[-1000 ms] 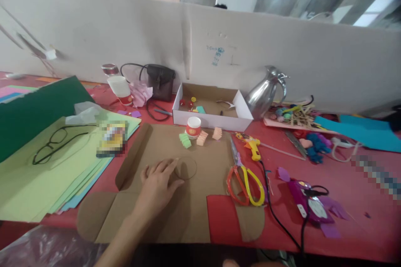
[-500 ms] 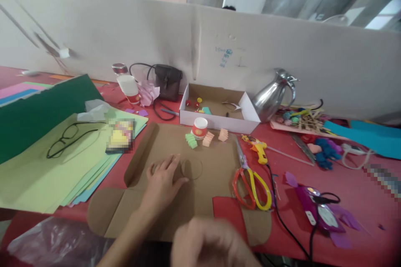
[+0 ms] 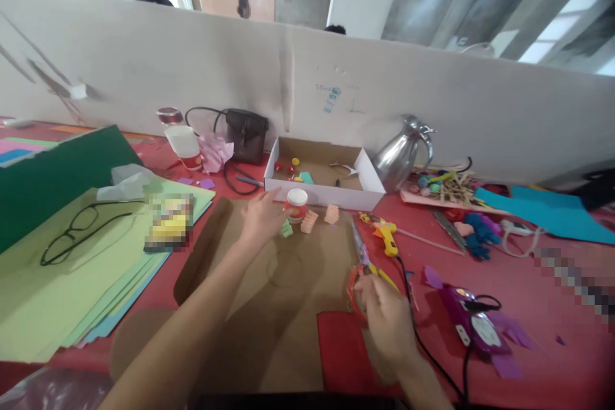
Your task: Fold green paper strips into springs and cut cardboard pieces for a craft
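My left hand point(image 3: 259, 221) is stretched out over the brown cardboard point(image 3: 283, 327), with its fingers apart, beside a small red and white paper cup point(image 3: 296, 206). It partly covers a green folded paper piece point(image 3: 287, 228). Two peach folded paper pieces, one by the cup point(image 3: 309, 222) and one farther right point(image 3: 331, 214), lie on the cardboard. A circle is drawn on the cardboard below my left hand. My right hand point(image 3: 388, 317) has its fingers closed around the handles of the scissors point(image 3: 358, 288), whose blades point away from me.
A shallow white box point(image 3: 327, 193) with small craft bits stands behind the cup. A yellow glue gun point(image 3: 387, 238), its black cord and a purple device point(image 3: 473, 320) lie to the right. Glasses point(image 3: 77, 227) rest on coloured paper at left. A metal jug point(image 3: 398, 154) stands behind.
My left hand has moved forward from the drawn circle to beside the cup. My right hand has gone from the front edge to the scissors and closed on their handles.
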`<state>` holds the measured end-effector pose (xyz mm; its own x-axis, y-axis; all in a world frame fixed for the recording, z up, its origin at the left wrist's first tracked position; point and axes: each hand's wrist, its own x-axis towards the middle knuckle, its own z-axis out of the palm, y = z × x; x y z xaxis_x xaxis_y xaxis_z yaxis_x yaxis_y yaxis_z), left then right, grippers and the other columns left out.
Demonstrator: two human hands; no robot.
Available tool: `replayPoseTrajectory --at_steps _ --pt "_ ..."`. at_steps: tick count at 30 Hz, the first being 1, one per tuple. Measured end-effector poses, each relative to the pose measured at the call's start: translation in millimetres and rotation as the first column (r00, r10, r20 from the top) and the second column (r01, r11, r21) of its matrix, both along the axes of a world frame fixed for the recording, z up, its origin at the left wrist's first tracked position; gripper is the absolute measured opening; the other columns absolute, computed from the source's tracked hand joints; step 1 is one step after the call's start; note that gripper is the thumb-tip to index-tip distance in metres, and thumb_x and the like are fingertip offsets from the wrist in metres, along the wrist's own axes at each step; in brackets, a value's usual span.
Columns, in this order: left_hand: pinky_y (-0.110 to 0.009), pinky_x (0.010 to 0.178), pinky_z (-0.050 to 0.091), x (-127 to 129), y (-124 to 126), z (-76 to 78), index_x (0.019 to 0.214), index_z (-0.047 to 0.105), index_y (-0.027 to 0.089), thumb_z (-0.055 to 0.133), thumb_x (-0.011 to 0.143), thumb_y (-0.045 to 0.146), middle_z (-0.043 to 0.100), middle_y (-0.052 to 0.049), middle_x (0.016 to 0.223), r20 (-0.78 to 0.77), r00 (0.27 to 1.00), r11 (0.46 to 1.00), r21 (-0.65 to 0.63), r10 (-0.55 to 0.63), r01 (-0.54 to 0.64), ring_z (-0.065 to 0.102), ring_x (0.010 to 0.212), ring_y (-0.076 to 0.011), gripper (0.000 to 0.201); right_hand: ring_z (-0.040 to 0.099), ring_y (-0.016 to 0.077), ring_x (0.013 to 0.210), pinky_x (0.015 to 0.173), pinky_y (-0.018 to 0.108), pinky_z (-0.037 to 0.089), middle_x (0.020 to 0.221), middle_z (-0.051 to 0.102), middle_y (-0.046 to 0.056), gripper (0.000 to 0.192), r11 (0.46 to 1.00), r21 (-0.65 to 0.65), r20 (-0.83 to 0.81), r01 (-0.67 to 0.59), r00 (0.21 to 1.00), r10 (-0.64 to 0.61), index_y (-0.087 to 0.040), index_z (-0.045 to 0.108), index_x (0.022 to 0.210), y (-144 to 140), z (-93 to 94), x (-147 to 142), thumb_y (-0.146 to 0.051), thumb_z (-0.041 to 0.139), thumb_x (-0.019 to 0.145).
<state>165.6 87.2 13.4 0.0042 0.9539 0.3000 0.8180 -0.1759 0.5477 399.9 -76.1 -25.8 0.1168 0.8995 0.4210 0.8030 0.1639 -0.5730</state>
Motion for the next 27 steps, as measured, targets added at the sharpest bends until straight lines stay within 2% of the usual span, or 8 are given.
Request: replayPoseTrajectory --at_steps 4,8,11,15,18,20,22,27 --pt "-0.055 0.094 0.035 28.3 20.1 -0.1 0.125 0.057 0.028 0.072 0.068 0.047 0.064 -0.012 0.123 -0.092 0.996 1.0 0.002 -0.004 0.004 0.053 0.116 -0.0354 0.062 0.067 0.018 0.078 0.067 0.027 0.051 0.088 0.071 0.006 0.025 0.984 0.014 0.053 -0.18 0.982 0.179 -0.019 0.06 0.109 -6.5 -23.0 -17.1 -0.021 0.039 0.096" --pt "-0.053 0.091 0.036 37.2 35.0 -3.0 0.112 0.063 0.026 0.071 0.068 0.039 0.07 -0.01 0.106 -0.073 0.997 0.999 -0.04 0.001 -0.004 0.059 0.105 -0.0341 0.047 0.067 0.0194 0.085 0.074 0.03 0.052 0.092 0.07 0.006 0.024 0.964 0.021 0.076 -0.264 0.962 0.262 -0.021 0.059 0.109 -8.5 -31.1 -19.6 -0.015 0.041 0.095" --pt "-0.047 0.093 0.039 30.4 38.5 5.2 0.107 0.064 0.025 0.072 0.066 0.033 0.069 -0.006 0.107 0.112 0.992 0.996 0.072 -0.05 0.042 0.061 0.104 -0.0291 0.042 0.066 0.0199 0.084 0.074 0.032 0.052 0.091 0.069 0.005 0.023 0.966 -0.028 0.048 -0.258 0.965 0.259 -0.022 0.06 0.107 -7.5 -31.8 -16.9 -0.015 0.042 0.095" --pt "-0.037 0.091 0.046 5.4 10.0 23.9 0.116 0.057 0.022 0.072 0.069 0.033 0.064 -0.007 0.118 0.408 0.891 0.948 0.31 -0.201 0.072 0.061 0.105 -0.0225 0.051 0.066 0.0199 0.089 0.079 0.033 0.052 0.095 0.069 0.006 0.021 0.966 -0.065 -0.02 -0.25 0.968 0.25 -0.022 0.061 0.107 -6.4 -27.5 -13.3 -0.019 0.044 0.095" --pt "-0.037 0.09 0.048 -15.8 -29.0 25.8 0.117 0.058 0.021 0.07 0.075 0.036 0.066 -0.006 0.114 0.464 0.825 0.947 0.185 -0.321 0.263 0.062 0.101 -0.0213 0.046 0.065 0.0205 0.093 0.081 0.034 0.051 0.099 0.069 0.008 0.021 0.968 -0.101 -0.063 -0.229 0.973 0.223 -0.02 0.062 0.107 -6.1 -22.6 -13.1 -0.018 0.044 0.095" --pt "-0.038 0.092 0.048 -26.2 -52.8 17.6 0.116 0.06 0.02 0.071 0.074 0.037 0.067 -0.007 0.112 0.431 0.838 0.935 0.05 -0.336 0.35 0.062 0.102 -0.0225 0.047 0.064 0.0208 0.091 0.08 0.035 0.05 0.096 0.069 0.007 0.021 0.965 -0.127 -0.057 -0.229 0.973 0.224 -0.02 0.062 0.105 -6.5 -20.9 -14.6 -0.017 0.045 0.094" --pt "-0.038 0.092 0.048 -32.3 -70.2 5.0 0.117 0.061 0.021 0.072 0.074 0.038 0.067 -0.006 0.112 0.346 0.879 0.935 -0.01 -0.328 0.353 0.062 0.103 -0.0231 0.047 0.063 0.0211 0.088 0.079 0.036 0.05 0.092 0.069 0.006 0.021 0.96 -0.145 -0.023 -0.24 0.971 0.239 -0.02 0.063 0.102 -7.7 -20.8 -16.6 -0.016 0.045 0.093" --pt "-0.037 0.093 0.047 -33.5 -84.3 -17.0 0.12 0.059 0.025 0.069 0.078 0.035 0.065 -0.004 0.116 0.176 0.915 0.931 0.022 -0.363 0.364 0.06 0.105 -0.0219 0.045 0.062 0.0217 0.087 0.08 0.036 0.048 0.091 0.069 0.006 0.021 0.961 -0.138 0.025 -0.239 0.969 0.245 -0.02 0.063 0.101 -10.3 -21.2 -18.4 -0.015 0.044 0.093"
